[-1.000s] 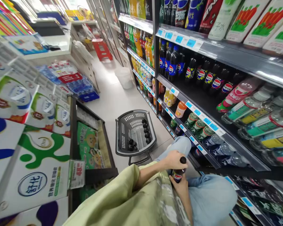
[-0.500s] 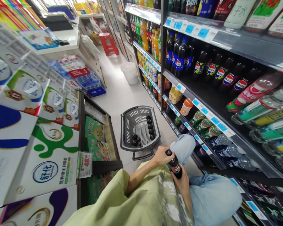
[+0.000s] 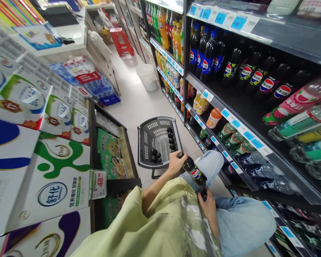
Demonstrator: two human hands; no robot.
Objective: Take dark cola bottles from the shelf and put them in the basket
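Black bottle [image 3: 194, 172] sits clamped at its neck in the left hand [image 3: 177, 162], probably for a slimmer grip, at four o'clock from the basket [image 3: 147, 165]; the right hand [image 3: 209, 205], lower at five, curls at a dark object [image 3: 203, 193], hold unclear.
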